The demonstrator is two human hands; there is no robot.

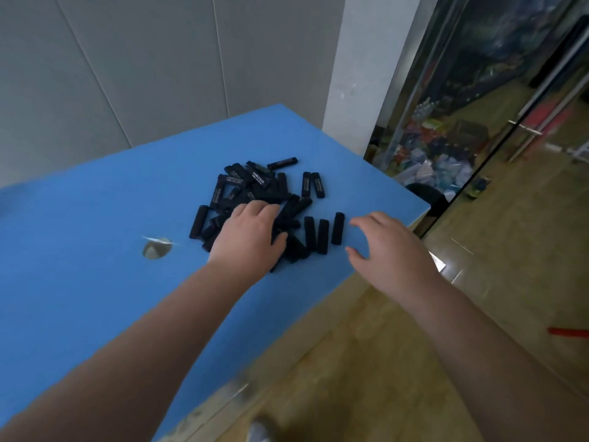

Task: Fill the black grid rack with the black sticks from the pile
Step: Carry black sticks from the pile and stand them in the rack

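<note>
A pile of several black sticks (255, 189) lies on the blue table (95, 202), some with white lettering. My left hand (251, 234) rests palm down on the near side of the pile, fingers spread over the sticks. To its right, three sticks (322, 234) lie side by side. My right hand (392, 247) hovers over the table's right edge just past them, fingers loosely spread, holding nothing. No black grid rack is in view.
A round cable hole (157, 247) sits in the table left of the pile. The table's right edge (420, 208) drops to a wooden floor (398, 362). A grey wall and white pillar (360, 74) stand behind; a glass partition (478, 106) is at right.
</note>
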